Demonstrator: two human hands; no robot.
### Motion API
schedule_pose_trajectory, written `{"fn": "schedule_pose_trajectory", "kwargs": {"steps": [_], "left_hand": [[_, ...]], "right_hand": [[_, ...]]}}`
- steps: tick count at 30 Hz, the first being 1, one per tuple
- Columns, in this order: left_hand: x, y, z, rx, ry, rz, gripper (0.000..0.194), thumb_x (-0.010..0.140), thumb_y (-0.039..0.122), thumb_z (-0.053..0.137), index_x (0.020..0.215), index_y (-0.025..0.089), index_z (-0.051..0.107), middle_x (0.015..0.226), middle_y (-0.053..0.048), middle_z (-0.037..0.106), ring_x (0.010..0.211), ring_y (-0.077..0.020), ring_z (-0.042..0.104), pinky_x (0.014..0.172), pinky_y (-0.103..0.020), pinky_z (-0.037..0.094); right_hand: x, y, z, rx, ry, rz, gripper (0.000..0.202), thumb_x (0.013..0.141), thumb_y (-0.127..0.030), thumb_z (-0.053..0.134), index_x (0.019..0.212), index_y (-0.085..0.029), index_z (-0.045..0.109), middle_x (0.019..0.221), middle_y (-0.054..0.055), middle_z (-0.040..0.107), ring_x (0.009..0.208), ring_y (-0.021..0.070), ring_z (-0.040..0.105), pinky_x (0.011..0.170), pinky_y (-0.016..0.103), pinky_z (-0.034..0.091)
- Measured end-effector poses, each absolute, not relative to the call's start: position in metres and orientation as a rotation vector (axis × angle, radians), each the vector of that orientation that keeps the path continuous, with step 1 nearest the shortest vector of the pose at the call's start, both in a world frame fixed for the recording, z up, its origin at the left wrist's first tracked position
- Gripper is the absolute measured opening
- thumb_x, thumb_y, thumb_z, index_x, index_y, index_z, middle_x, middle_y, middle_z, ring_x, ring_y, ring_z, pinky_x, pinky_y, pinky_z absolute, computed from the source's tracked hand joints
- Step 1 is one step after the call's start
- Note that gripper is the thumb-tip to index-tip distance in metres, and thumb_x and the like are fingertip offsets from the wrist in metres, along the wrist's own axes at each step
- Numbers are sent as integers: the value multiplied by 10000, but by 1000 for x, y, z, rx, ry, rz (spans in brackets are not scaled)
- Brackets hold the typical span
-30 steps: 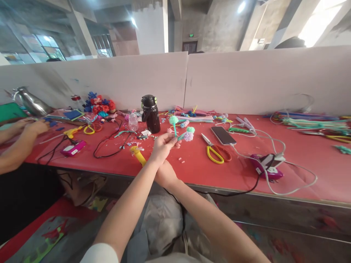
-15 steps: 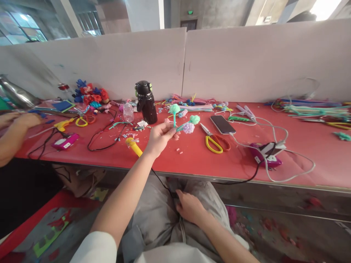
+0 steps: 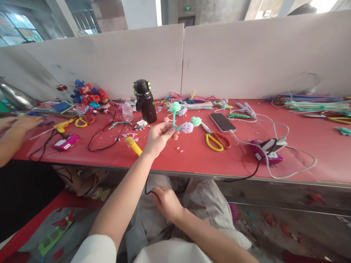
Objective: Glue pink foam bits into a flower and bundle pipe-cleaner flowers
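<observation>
My left hand (image 3: 161, 138) pinches the stems of a small bunch of fuzzy flowers above the red table. Two heads are mint green, one upright (image 3: 174, 107) and one leaning right (image 3: 196, 121); a lilac head (image 3: 187, 127) sits beside the leaning one. Over my lap, below the table edge, my right hand (image 3: 168, 202) is closed at a black cord (image 3: 147, 186). A yellow glue gun (image 3: 134, 146) lies just left of my left wrist, partly hidden by the forearm.
Scissors (image 3: 214, 142) and a phone (image 3: 222, 121) lie right of the flowers. A black bottle (image 3: 148, 104) stands behind my left hand. Farther right are a purple power strip (image 3: 267, 153) with cables and pipe cleaners (image 3: 315, 107). Another person's hands (image 3: 26, 123) are at far left.
My right hand has moved left across my lap and is now at the black cord. My left hand keeps the flowers, whose right-hand heads have shifted slightly.
</observation>
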State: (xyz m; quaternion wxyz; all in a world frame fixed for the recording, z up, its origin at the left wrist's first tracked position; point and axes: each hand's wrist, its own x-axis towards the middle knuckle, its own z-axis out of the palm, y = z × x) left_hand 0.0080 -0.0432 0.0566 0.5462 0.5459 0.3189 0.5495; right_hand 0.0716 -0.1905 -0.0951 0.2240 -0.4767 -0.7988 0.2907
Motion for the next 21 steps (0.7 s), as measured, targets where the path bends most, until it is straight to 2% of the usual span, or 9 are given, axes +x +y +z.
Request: {"fn": "schedule_pose_trajectory", "kwargs": {"steps": [5,11,14,17,19,21], "left_hand": [[10,-46,60,1341,731,1278,425,669,436,971,868,139,742,747,-58,760,630,-136,689,653,-288,595],[11,-47,65,1388,763,1214,423,656,444,966,847,150,730,756,-67,770,622,-156,694,671,-323,600],[10,-46,61,1379,769,1200,437,645,451,969,850,147,730,744,-63,766,621,-157,696,669,-323,601],[8,-47,56,1373,769,1194,437,658,450,960,864,141,728,753,-61,766,620,-153,699,672,-322,604],[8,-49,53,1369,778,1186,441,647,442,966,859,142,723,758,-61,769,615,-152,701,664,-318,604],[8,-51,52,1373,783,1175,436,644,436,968,855,145,722,751,-57,766,613,-153,701,653,-314,601]], "right_hand": [[41,-190,-91,-1158,-2179,886,193,1073,-271,554,1106,-185,724,1046,107,793,930,225,757,808,293,540],[23,-186,-89,-1125,-2096,984,182,1049,-231,550,1016,-204,728,1012,86,776,918,221,736,814,294,541],[32,-186,-86,-1137,-2107,1013,207,1008,-203,585,1157,-180,727,1066,107,767,940,232,731,837,306,556],[55,-185,-77,-1243,-2135,1033,425,941,-80,543,1349,-88,661,1159,164,750,1031,245,723,927,325,551],[72,-183,-68,-1295,-2150,1028,450,915,-35,514,1336,-56,671,1194,194,734,1073,254,714,968,337,539],[86,-182,-56,-1274,-2142,1027,399,926,-34,507,1264,-72,715,1170,186,737,1041,243,713,952,333,538]]}}
